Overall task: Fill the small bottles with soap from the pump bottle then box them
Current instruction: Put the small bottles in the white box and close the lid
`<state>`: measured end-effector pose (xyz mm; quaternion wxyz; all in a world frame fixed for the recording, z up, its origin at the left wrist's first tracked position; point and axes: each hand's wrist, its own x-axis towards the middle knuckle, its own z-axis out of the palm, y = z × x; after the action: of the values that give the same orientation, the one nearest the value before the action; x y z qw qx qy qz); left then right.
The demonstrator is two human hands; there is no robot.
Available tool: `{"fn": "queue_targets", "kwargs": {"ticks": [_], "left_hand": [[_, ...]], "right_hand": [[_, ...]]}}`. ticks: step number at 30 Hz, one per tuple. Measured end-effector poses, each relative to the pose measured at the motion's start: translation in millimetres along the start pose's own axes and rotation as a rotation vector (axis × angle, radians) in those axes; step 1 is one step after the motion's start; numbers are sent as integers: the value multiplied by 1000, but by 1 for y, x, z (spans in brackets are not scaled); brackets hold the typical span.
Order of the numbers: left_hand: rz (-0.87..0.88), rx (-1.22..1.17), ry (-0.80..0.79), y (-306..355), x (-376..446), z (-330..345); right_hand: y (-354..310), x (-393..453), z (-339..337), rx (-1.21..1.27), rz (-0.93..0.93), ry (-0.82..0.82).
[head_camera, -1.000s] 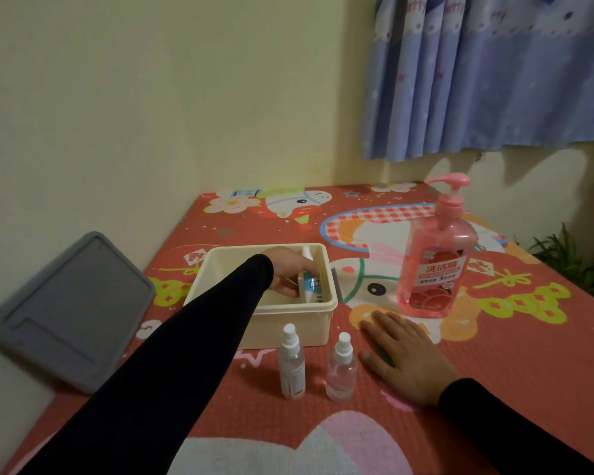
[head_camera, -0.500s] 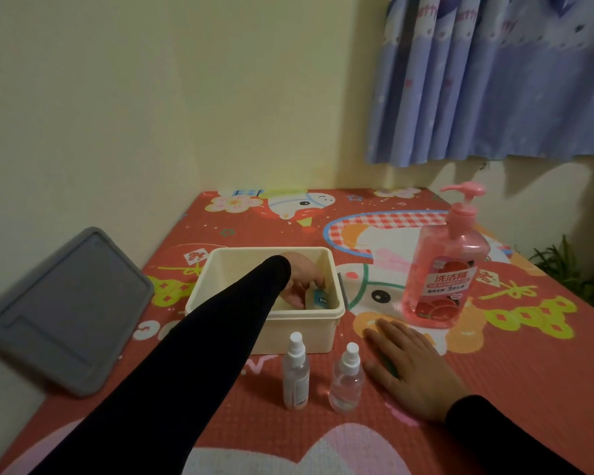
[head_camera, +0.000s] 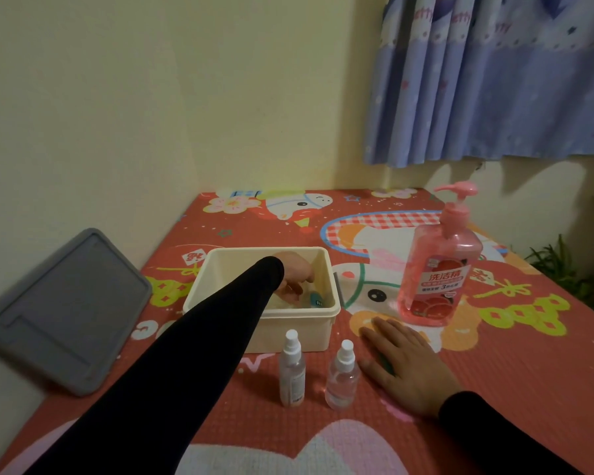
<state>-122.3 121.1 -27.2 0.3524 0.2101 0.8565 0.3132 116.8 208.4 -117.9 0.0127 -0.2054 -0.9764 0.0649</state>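
Since 1 s ago my left hand (head_camera: pixel 294 274) lowered the small bottle (head_camera: pixel 315 299) flat into the box (head_camera: pixel 264 315), grip unclear; right hand (head_camera: pixel 408 363) flat, open on surface; boxing step, next grab tall spray bottle (head_camera: pixel 291 370).

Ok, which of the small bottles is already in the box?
The blue-labelled small bottle lying inside the cream box, under the left hand. The two spray bottles stand outside, in front of it.

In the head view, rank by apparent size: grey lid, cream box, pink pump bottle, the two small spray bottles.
1. Grey plastic lid
2. Cream plastic box
3. Pink pump bottle
4. Two small clear spray bottles, taller left one and rounder right one: too alike to rank.
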Motion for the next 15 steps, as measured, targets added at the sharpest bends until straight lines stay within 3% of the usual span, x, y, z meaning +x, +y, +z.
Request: {"fn": "queue_targets", "kwargs": {"ticks": [4,11,15], "left_hand": [[125,54,108,1,-9,-8],[500,200,339,-13,-59,-22],[628,134,384,-28,-98,-25]], "right_hand": [[-1,1,-1,-1,1,-3],[-1,0,0,-5,-4,-1],[0,0,1,-17,-8,-1]]}}
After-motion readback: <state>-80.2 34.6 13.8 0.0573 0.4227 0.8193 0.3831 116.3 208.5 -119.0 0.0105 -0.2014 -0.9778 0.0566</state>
